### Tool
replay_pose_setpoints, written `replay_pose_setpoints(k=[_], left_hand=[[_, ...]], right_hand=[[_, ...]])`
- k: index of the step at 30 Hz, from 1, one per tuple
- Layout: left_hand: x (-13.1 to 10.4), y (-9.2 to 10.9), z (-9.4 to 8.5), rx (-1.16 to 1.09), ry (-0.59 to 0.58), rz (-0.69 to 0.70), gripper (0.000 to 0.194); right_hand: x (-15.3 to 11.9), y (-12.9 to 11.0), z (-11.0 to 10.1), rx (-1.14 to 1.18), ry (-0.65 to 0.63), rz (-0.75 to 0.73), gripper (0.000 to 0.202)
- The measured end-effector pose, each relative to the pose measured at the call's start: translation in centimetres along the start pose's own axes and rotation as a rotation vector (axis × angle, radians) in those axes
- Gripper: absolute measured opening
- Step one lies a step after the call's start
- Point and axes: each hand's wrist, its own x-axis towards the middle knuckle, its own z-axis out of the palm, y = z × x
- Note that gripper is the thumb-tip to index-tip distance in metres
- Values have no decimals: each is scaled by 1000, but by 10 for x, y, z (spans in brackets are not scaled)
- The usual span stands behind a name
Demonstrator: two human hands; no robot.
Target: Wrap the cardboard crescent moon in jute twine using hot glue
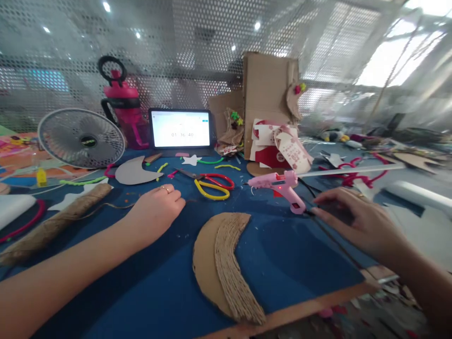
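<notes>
Cardboard crescent point(206, 263) lies on blue tabletop point(300, 268), perforated screen point(197, 42) behind.

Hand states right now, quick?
Left hand: closed; twine runs to it, grip on it can't be told.
Right hand: open beside the glue gun; contact with it can't be told.

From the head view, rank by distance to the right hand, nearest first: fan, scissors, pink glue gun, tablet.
1. Pink glue gun, beside the right hand.
2. Scissors, mid-table.
3. Tablet, behind the scissors.
4. Fan, far left.
</notes>
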Motion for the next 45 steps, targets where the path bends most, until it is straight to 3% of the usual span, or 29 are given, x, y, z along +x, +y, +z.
replay_pose_setpoints(k=[3, 6, 8, 10, 15, 19, 27, 38, 45], left_hand=[[1, 6, -6, -113, 34, -57, 26], [6, 12, -17, -426, 140, -141, 22], [12, 17, -25, -649, 153, -201, 17], [18, 22, -29, -788, 142, -233, 13], [28, 29, -16, -857, 99, -203, 18], [27, 30, -6, -856, 127, -182, 22], [25, 34, -6, -893, 203, -146, 18], [22, 40, -4, -789, 192, -89, 20], [25, 41, -4, -777, 192, -63, 20]], right_hand=[[3, -26, -5, 104, -46, -164, 21], [17, -60, -6, 204, -130, -301, 17], [30, -80, -3, 255, -205, -340, 13], [45, -96, 4, 296, -197, -407, 15], [71, -119, 28, 303, -239, -552, 25], [77, -118, 43, 371, -289, -567, 23], [75, -108, 55, 405, -277, -627, 22], [72, -99, 51, 419, -229, -585, 22], [76, -99, 51, 451, -280, -560, 14]])
